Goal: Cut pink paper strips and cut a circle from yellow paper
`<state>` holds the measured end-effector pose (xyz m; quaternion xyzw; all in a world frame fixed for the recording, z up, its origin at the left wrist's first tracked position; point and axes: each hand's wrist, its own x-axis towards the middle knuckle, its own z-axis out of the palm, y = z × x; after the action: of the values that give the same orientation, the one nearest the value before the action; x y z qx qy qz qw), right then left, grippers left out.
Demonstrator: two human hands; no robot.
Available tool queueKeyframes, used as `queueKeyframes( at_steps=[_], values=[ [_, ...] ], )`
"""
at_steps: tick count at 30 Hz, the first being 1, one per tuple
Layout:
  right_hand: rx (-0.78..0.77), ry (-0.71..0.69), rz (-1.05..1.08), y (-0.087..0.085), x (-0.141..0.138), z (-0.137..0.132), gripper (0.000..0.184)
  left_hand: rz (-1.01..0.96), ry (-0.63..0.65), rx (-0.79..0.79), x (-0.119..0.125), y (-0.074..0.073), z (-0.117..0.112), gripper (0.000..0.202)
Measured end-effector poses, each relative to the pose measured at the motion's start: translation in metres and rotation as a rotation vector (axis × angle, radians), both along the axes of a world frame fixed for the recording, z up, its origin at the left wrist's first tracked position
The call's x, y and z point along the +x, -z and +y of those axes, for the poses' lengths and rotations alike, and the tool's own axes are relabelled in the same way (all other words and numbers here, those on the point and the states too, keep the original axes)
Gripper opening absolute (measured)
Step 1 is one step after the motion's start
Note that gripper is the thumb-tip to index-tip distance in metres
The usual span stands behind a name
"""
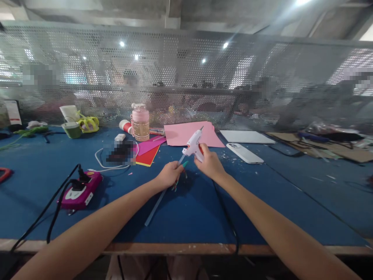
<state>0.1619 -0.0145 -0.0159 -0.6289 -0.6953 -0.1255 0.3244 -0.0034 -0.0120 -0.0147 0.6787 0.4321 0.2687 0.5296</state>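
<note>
A white glue gun point(193, 143) is gripped by its handle in my right hand point(210, 162), its nozzle pointing up and away from me. My left hand point(169, 175) pinches a long translucent glue stick point(156, 207) close to the gun's back end. The upper end of the stick meets the rear of the gun; how far it sits inside cannot be seen. Its lower end slants down toward the front of the table. Below my right hand runs a black cord point(225, 210), dropping over the table's front edge.
Pink paper sheets point(177, 134) lie behind the glue gun, with a white phone point(244, 153) to the right. A pink-lidded bottle point(140, 122) stands at the back. On the left is a purple power strip point(80, 191) with black plugs. Cardboard point(349, 149) lies far right.
</note>
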Motion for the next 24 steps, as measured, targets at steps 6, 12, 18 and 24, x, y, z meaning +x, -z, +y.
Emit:
queueKeyframes(
  at_steps=[6,12,18,24],
  values=[
    [0.031,-0.08,-0.006,0.0,0.003,-0.002,0.031,-0.01,0.004,0.079,0.0,0.005,0.002,0.025],
    [-0.037,-0.156,-0.027,0.007,-0.002,-0.002,0.03,-0.002,0.023,0.09,0.003,0.007,0.003,0.026],
    [-0.061,-0.204,0.002,0.012,-0.007,-0.003,0.027,0.016,0.015,0.061,0.002,0.002,-0.002,0.026],
    [-0.042,-0.188,0.109,0.014,-0.009,-0.002,0.028,0.015,0.018,0.018,-0.001,-0.003,-0.004,0.024]
  ],
)
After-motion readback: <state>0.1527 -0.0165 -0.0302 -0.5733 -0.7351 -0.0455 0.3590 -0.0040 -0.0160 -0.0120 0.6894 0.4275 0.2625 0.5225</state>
